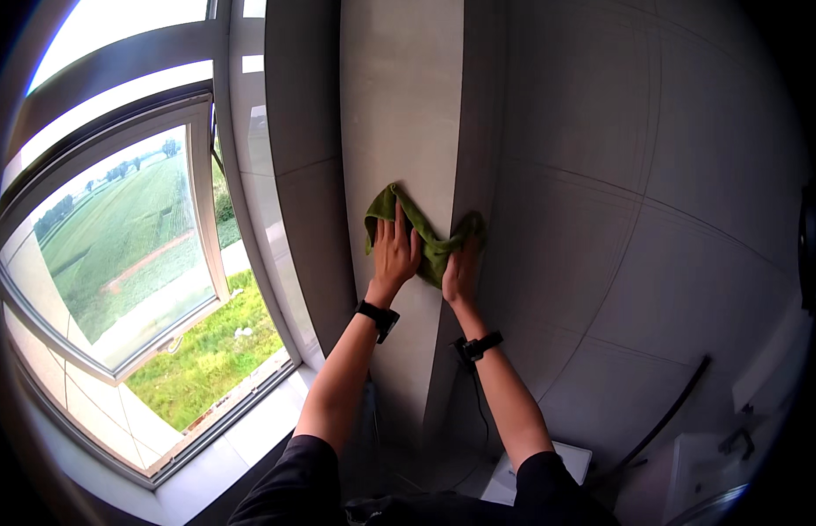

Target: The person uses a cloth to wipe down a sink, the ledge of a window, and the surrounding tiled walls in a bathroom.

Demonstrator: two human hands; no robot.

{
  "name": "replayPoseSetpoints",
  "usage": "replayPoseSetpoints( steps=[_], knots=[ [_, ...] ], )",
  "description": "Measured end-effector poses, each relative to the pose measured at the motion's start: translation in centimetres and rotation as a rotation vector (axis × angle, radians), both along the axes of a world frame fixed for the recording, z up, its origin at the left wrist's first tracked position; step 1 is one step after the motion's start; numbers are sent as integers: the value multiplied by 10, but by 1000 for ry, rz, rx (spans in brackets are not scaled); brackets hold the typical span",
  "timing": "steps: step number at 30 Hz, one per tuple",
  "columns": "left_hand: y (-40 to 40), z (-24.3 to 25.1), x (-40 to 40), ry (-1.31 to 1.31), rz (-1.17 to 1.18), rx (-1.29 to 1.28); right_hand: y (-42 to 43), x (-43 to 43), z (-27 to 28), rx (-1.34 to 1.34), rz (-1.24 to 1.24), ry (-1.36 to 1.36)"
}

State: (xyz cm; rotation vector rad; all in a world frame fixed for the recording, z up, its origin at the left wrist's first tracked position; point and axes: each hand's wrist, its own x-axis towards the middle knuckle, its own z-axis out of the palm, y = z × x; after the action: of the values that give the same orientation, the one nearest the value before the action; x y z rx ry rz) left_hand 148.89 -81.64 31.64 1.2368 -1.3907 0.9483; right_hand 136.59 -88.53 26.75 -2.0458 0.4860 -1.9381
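A green cloth (434, 253) is spread over the corner of a light, square-edged pillar (401, 118), draped across its front face and around its right side. My left hand (394, 253) lies flat on the front face, holding the cloth against the surface with fingers pointing up. On the side face, my right hand (462, 269) presses the other end of the cloth; its fingertips are dim in shadow. Black bands with small devices circle both wrists.
To the left, a tilted-out window sash (118, 243) hangs in its frame above a pale sill (233, 437). Large wall tiles (579, 197) cover the right side. Low at right are a white flat object (572, 460), a dark hose-like length (671, 411) and a dark cable (483, 414).
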Motion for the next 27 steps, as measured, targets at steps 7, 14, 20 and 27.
replayPoseSetpoints(
  steps=[7, 14, 20, 27],
  knots=[
    [-19, 20, 44, 268, 112, -146, 38, -10, 42, -138, -191, 53],
    [-35, 42, 59, 425, 51, -243, 34, -11, 32, -175, -297, 58],
    [-42, 49, 80, 770, -341, -170, 32, -11, 31, -229, -290, 79],
    [-44, 46, 86, 783, -378, -203, 32, -9, 27, -257, -291, 8]
  ],
)
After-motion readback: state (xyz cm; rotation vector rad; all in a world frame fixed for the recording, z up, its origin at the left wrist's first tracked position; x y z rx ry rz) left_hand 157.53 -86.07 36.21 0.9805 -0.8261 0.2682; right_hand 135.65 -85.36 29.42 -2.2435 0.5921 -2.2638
